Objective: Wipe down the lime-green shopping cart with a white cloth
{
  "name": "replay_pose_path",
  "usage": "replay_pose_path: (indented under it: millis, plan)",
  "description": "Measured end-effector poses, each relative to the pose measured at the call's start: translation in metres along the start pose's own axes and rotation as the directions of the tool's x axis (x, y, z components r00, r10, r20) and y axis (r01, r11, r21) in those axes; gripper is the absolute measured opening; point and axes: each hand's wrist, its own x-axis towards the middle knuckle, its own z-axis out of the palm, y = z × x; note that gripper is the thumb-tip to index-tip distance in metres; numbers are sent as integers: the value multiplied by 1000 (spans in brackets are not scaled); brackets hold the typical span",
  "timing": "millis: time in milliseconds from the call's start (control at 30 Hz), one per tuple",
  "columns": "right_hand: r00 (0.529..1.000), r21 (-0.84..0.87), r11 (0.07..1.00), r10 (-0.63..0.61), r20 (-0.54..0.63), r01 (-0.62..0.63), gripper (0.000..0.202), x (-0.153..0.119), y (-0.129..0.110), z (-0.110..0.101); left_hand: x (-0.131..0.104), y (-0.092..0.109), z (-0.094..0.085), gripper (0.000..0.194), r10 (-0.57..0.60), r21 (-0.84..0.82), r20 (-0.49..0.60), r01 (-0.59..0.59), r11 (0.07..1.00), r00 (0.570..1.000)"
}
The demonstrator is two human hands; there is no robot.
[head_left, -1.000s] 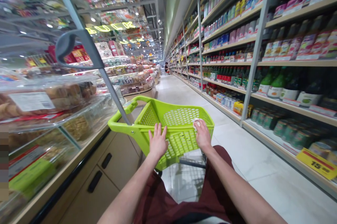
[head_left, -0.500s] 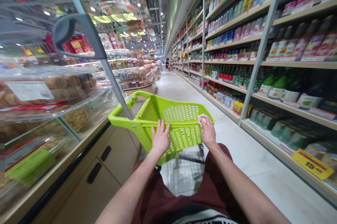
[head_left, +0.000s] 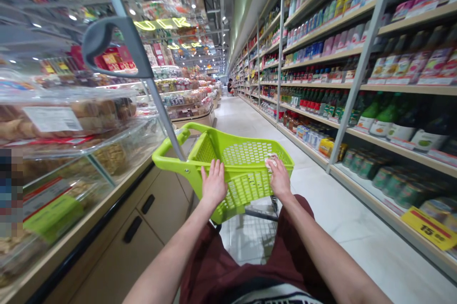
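Note:
A lime-green plastic shopping cart [head_left: 246, 186] stands sideways before me, its basket wall full of holes. My left hand [head_left: 214, 184] lies against the near side of the basket by the top rim, fingers stretched out, holding nothing. Toward the right end of the same rim, my right hand [head_left: 279, 179] is closed on a crumpled whitish cloth or tissue [head_left: 272, 161] pressed to the cart. I cannot tell whether it is fabric or paper. A grey pole with a loop handle [head_left: 143, 47] rises in front of the cart's left end.
Packaged baked goods [head_left: 64, 113] fill the display on the left, above wooden cabinet doors [head_left: 135, 228]. Shelves of bottles and cans [head_left: 396, 118] line the right side. A pale tiled floor [head_left: 235, 113] runs down the aisle, where a distant person [head_left: 230, 87] crouches by the shelves.
My right hand has slid the crumpled cloth or tissue a little left along the cart's rim. My left hand stays on the basket side. The whole view has shifted slightly.

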Motion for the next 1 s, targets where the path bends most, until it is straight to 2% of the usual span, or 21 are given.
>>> replay_pose_path:
  millis: [100,300,367,433,600,667,733,900,1000]
  plan:
    - [1000,25,1000,-16,-13,16,54,1,-4,2,-2,6,1,62,6,-5,-13,-6,1000,1000]
    - [984,178,969,-177,24,170,53,3,-69,30,-2,11,-2,62,29,-11,7,-29,1000,1000]
    - [977,199,961,-207,44,194,55,5,-80,32,-2,8,-6,61,41,-11,5,-41,999,999]
    - [979,193,964,-196,51,183,56,7,-77,30,-3,3,-11,61,33,-10,2,-33,999,999]
    - [999,120,992,-47,6,46,55,7,-40,19,-4,-8,-18,61,-11,-2,20,11,1000,1000]
    - [999,120,992,-42,2,41,55,7,-39,20,-5,-7,-18,61,-15,-5,23,15,1000,1000]
    - [997,146,986,-82,10,80,53,7,-52,24,-5,-5,-16,61,-17,-7,15,17,1000,1000]
    - [967,298,930,-244,71,213,59,13,-113,36,-6,-9,-18,60,8,-16,14,-7,1000,1000]
    - [960,328,921,-258,109,210,60,15,-122,36,-7,-23,-22,60,-18,-15,-22,18,1000,1000]
